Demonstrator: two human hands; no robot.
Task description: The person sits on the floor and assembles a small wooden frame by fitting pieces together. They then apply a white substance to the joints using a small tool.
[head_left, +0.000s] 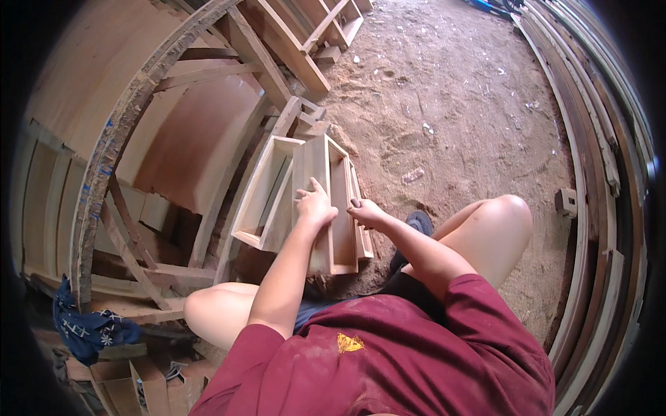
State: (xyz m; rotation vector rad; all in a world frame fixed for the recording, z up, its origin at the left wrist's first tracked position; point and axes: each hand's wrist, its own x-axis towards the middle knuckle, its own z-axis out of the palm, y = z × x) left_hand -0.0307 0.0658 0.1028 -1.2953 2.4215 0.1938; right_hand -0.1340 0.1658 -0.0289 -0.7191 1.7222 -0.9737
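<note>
In front of my bent knees stands an open wooden box [320,166] of pale bare wood, like a shallow drawer, set on its side. My left hand [316,206] rests on its left side face, index finger stretched out, thumb hooked over the rim. At the right rim my right hand [369,213] is closed, fingers curled. Something dark shows at its fingertips; whether it is held is too small to tell. Against the left box leans a second open wooden frame [267,187]. Another thin frame [362,229] shows behind the box on the right.
A large timber structure [132,90] with braces and panels rises at the left. A dark blue patterned cloth [90,326] hangs at its lower corner. Long boards [590,173] are stacked along the right, a small wood block [565,202] beside them. Sandy ground [444,90] holds scattered scraps.
</note>
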